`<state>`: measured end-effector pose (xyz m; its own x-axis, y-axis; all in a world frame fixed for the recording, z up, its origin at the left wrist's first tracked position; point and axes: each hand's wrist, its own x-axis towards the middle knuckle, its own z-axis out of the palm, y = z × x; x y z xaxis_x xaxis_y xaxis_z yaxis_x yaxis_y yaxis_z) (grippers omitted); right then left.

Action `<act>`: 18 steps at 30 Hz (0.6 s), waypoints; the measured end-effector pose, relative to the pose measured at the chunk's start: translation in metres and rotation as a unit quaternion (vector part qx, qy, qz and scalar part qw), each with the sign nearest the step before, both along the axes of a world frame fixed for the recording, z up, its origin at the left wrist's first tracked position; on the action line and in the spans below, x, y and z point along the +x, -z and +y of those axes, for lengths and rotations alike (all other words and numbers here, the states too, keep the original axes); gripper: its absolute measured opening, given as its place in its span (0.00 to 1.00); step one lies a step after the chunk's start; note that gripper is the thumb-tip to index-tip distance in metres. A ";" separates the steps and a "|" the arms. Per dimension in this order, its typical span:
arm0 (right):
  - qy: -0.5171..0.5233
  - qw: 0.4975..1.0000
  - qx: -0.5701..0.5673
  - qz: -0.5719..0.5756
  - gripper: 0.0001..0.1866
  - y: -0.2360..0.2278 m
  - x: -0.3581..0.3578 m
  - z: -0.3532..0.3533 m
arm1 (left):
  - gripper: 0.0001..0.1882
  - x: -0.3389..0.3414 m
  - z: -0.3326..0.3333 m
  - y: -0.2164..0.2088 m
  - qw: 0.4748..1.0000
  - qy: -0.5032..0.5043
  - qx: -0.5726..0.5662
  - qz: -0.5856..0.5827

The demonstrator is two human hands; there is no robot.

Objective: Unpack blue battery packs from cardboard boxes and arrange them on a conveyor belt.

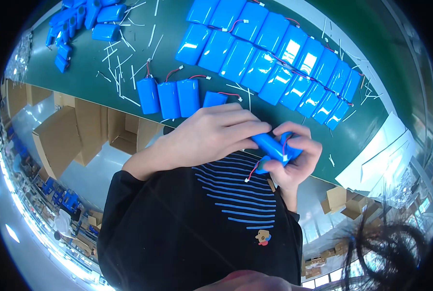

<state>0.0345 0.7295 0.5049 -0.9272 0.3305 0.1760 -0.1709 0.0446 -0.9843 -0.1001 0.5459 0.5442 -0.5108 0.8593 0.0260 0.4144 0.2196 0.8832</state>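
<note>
- Head view: holding blue batteries (272, 148) in the curled right hand (301, 165), by the near edge of the green table (352, 150); exact count unclear behind the fingers.
- Closed firmly around the bundle with the right hand, fingers over the right side, thumb against the lower side.
- Slanting, with the front battery, from the left fingertips down to the right hand.
- Touching the upper left end with the fingertips of the left hand (216, 131); impossible to tell whether pinching or only resting.
- Trailing a red wire (252, 172) and white plug (247, 180) beside the right thumb.
- Just beyond the left hand, partly covered by it, a single battery (214, 100); near that, a row of three batteries (168, 99).
</note>
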 end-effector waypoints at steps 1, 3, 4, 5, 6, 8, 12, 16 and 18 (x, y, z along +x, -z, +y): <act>-0.028 0.998 0.047 0.017 0.28 -0.003 0.000 0.005 | 0.18 -0.002 -0.003 0.002 1.000 0.023 0.006 0.021; -0.085 0.985 0.141 0.051 0.29 -0.005 0.001 0.010 | 0.15 -0.004 -0.007 0.007 0.996 0.067 0.017 0.064; -0.082 0.985 0.141 0.052 0.29 -0.004 0.004 0.009 | 0.15 -0.003 -0.006 0.010 0.995 0.071 0.017 0.065; -0.077 0.990 0.114 0.032 0.27 -0.002 0.007 0.008 | 0.14 -0.001 -0.007 0.015 0.990 0.054 0.038 0.123; -0.071 0.993 0.088 0.012 0.26 0.000 0.011 0.008 | 0.13 0.000 -0.006 0.021 0.981 0.038 0.061 0.181; -0.061 0.997 0.034 -0.028 0.25 0.003 0.015 0.008 | 0.12 0.000 -0.003 0.028 0.951 0.004 0.105 0.292; 0.004 0.956 -0.273 -0.105 0.28 0.003 0.022 0.007 | 0.12 -0.011 0.003 0.026 0.951 0.008 0.010 0.310; 0.014 0.921 -0.372 -0.114 0.30 -0.005 0.021 0.005 | 0.15 -0.007 -0.001 0.023 0.952 -0.022 0.026 0.303; -0.003 0.922 -0.375 -0.100 0.29 -0.010 0.018 0.002 | 0.17 -0.002 -0.004 0.021 0.953 -0.055 0.069 0.291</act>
